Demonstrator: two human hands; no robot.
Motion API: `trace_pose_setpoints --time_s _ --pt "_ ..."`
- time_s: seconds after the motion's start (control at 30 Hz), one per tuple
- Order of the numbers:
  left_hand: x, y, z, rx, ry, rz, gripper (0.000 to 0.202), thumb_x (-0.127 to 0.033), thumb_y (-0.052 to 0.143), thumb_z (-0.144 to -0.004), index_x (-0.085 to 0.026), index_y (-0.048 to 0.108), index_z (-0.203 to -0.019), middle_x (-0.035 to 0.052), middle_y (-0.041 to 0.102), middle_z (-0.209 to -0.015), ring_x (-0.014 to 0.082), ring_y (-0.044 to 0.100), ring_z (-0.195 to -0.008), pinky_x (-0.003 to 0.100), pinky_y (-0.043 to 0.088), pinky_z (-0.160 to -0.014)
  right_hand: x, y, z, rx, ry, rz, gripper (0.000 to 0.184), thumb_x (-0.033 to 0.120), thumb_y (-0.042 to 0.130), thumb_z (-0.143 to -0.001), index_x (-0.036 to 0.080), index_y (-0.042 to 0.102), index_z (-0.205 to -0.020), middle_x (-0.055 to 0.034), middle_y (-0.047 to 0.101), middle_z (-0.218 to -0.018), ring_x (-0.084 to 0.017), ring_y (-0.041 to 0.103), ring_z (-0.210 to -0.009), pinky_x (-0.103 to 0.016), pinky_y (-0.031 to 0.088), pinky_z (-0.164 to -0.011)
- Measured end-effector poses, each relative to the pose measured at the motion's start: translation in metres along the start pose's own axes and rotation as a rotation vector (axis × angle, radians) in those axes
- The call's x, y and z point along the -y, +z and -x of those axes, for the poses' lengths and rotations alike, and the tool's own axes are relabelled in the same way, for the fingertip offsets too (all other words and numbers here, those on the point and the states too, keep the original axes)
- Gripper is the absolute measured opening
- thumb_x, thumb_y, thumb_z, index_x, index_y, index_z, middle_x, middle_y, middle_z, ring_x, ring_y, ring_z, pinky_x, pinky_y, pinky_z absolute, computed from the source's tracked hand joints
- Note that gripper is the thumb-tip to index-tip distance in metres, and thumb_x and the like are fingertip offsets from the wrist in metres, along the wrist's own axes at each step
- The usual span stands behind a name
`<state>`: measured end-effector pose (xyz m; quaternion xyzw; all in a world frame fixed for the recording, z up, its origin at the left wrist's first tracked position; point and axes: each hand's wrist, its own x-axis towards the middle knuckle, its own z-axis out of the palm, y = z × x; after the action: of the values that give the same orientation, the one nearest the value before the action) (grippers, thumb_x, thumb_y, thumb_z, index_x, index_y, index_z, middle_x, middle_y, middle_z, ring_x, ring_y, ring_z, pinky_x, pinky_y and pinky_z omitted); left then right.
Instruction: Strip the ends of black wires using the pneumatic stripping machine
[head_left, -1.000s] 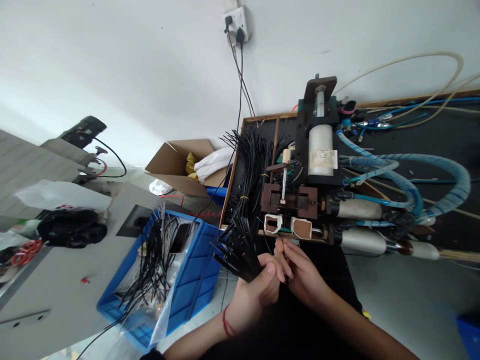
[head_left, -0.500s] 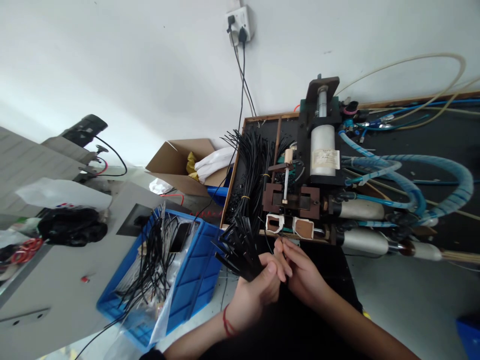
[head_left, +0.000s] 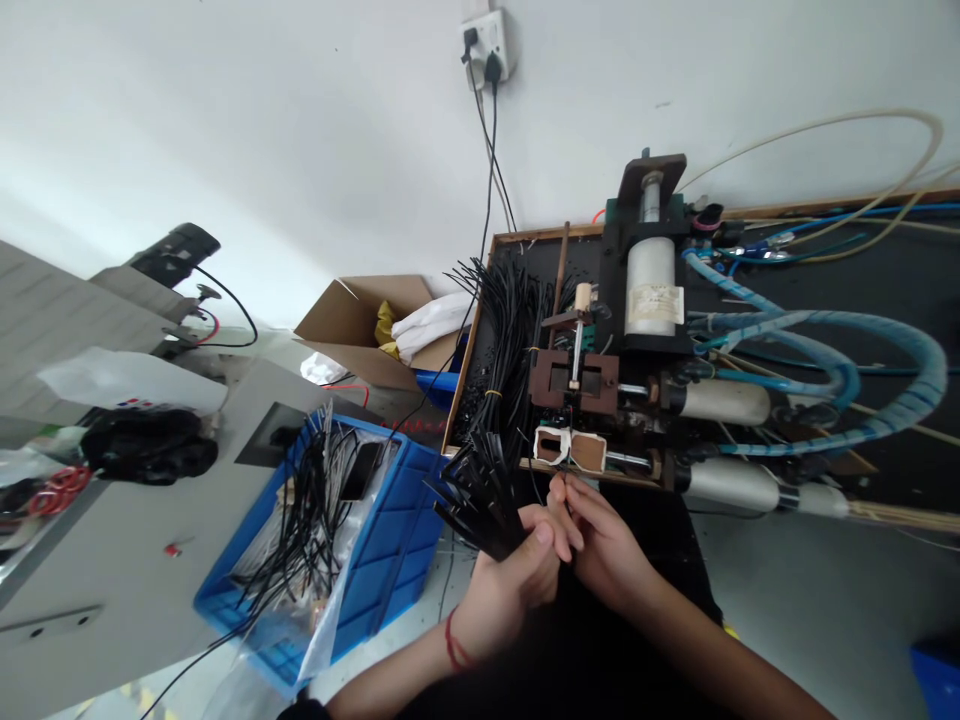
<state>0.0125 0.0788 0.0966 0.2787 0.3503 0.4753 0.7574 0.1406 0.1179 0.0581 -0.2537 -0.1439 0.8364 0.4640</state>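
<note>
My left hand [head_left: 517,575] is closed round a fanned bunch of short black strips [head_left: 476,490], held just in front of a small pneumatic machine [head_left: 600,390]. A red string circles that wrist. My right hand [head_left: 604,540] touches the left, its fingers pinched on a thin black piece that points up toward the machine's white-edged jaws [head_left: 574,448]. On the tray left of the machine lies a big bundle of long black wires [head_left: 506,330], tied with yellow bands.
A blue crate [head_left: 390,540] with black wires and plastic bags stands at the left. Behind it are an open cardboard box [head_left: 375,325] and a grey machine [head_left: 135,560]. Blue air hoses [head_left: 840,360] loop to the right. A wall socket [head_left: 487,45] feeds hanging cables.
The machine's two white-edged jaws have slid together and its brown block has shifted. Both hands stay almost where they were.
</note>
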Motion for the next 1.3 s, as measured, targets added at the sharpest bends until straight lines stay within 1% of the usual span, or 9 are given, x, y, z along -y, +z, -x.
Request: trace_pose_setpoints --time_s 0.1,0.27,0.53,0.63,0.73,0.9,1.03,1.17,1.3 --pt "0.001 -0.001 -0.001 0.013 -0.003 0.008 0.033 -0.041 0.065 -0.105 -0.015 0.068 -0.086 -0.0110 0.026 -0.051 0.0062 0.014 -0.042 0.022 0.017 -0.043 -0.002 -0.001 0.003 -0.043 -0.008 0.017 0.037 0.052 0.090 -0.081 0.021 0.071 -0.084 0.0077 0.042 -0.051 -0.010 0.034 -0.048 -0.024 0.033 -0.051" --pt "0.005 -0.002 -0.004 0.114 0.017 0.033 0.030 -0.038 0.060 -0.107 -0.014 0.066 -0.090 -0.0119 0.027 -0.049 0.0063 0.016 -0.040 0.021 0.020 -0.043 -0.004 -0.005 0.009 -0.141 -0.002 0.119 0.047 0.055 0.098 -0.069 0.019 0.070 -0.079 0.0016 0.061 -0.073 -0.011 0.049 -0.062 -0.022 0.039 -0.057" --pt "0.012 -0.007 -0.004 0.246 0.065 0.168 0.027 -0.046 0.061 -0.102 -0.020 0.056 -0.104 -0.0122 0.035 -0.053 0.0077 0.021 -0.039 0.021 0.025 -0.044 -0.004 -0.021 0.010 0.017 -0.169 0.393 0.034 0.049 0.071 -0.100 0.020 0.068 -0.083 0.0043 0.053 -0.062 -0.012 0.044 -0.056 -0.026 0.033 -0.057" --pt "0.012 -0.006 -0.003 0.228 0.051 0.203 0.023 -0.044 0.060 -0.102 -0.023 0.051 -0.101 -0.0122 0.036 -0.054 0.0082 0.020 -0.040 0.020 0.024 -0.044 -0.004 -0.024 0.008 0.030 -0.182 0.512 0.033 0.050 0.065 -0.103 0.021 0.066 -0.086 0.0042 0.054 -0.064 -0.014 0.046 -0.058 -0.028 0.035 -0.059" --pt "0.009 -0.004 -0.003 0.200 0.040 0.199 0.023 -0.042 0.060 -0.102 -0.024 0.048 -0.094 -0.0117 0.035 -0.054 0.0084 0.020 -0.041 0.021 0.024 -0.045 0.000 -0.023 0.004 0.042 -0.186 0.803 0.037 0.050 0.060 -0.104 0.021 0.062 -0.080 0.0025 0.053 -0.069 -0.016 0.048 -0.065 -0.029 0.037 -0.063" --pt "0.005 0.000 -0.004 0.142 0.007 0.129 0.032 -0.042 0.059 -0.103 -0.024 0.043 -0.082 -0.0106 0.034 -0.052 0.0082 0.020 -0.042 0.023 0.023 -0.046 0.004 -0.025 -0.002 0.016 -0.133 1.178 0.046 0.049 0.051 -0.103 0.022 0.046 -0.066 0.0028 0.044 -0.062 -0.016 0.042 -0.062 -0.029 0.030 -0.057" --pt "0.004 0.000 -0.004 0.146 -0.008 0.119 0.033 -0.041 0.059 -0.103 -0.024 0.041 -0.082 -0.0105 0.034 -0.053 0.0086 0.020 -0.043 0.024 0.023 -0.047 0.002 -0.028 -0.003 -0.088 -0.250 1.268 0.045 0.046 0.055 -0.098 0.024 0.038 -0.062 0.0040 0.040 -0.057 -0.015 0.039 -0.057 -0.029 0.028 -0.055" --pt "0.005 0.000 -0.004 0.155 -0.015 0.138 0.031 -0.041 0.061 -0.102 -0.025 0.041 -0.084 -0.0112 0.034 -0.054 0.0091 0.020 -0.043 0.023 0.023 -0.047 0.001 -0.027 -0.003 -0.184 -0.426 1.220 0.045 0.040 0.060 -0.096 0.025 0.036 -0.061 0.0062 0.035 -0.056 -0.013 0.035 -0.054 -0.027 0.028 -0.052" --pt "0.004 0.000 -0.004 0.152 -0.024 0.112 0.034 -0.041 0.063 -0.101 -0.024 0.041 -0.082 -0.0113 0.034 -0.053 0.0089 0.020 -0.043 0.023 0.023 -0.046 0.002 -0.022 0.005 -0.175 -0.570 1.127 0.045 0.032 0.063 -0.096 0.025 0.035 -0.062 0.0077 0.033 -0.055 -0.012 0.032 -0.051 -0.026 0.028 -0.049"
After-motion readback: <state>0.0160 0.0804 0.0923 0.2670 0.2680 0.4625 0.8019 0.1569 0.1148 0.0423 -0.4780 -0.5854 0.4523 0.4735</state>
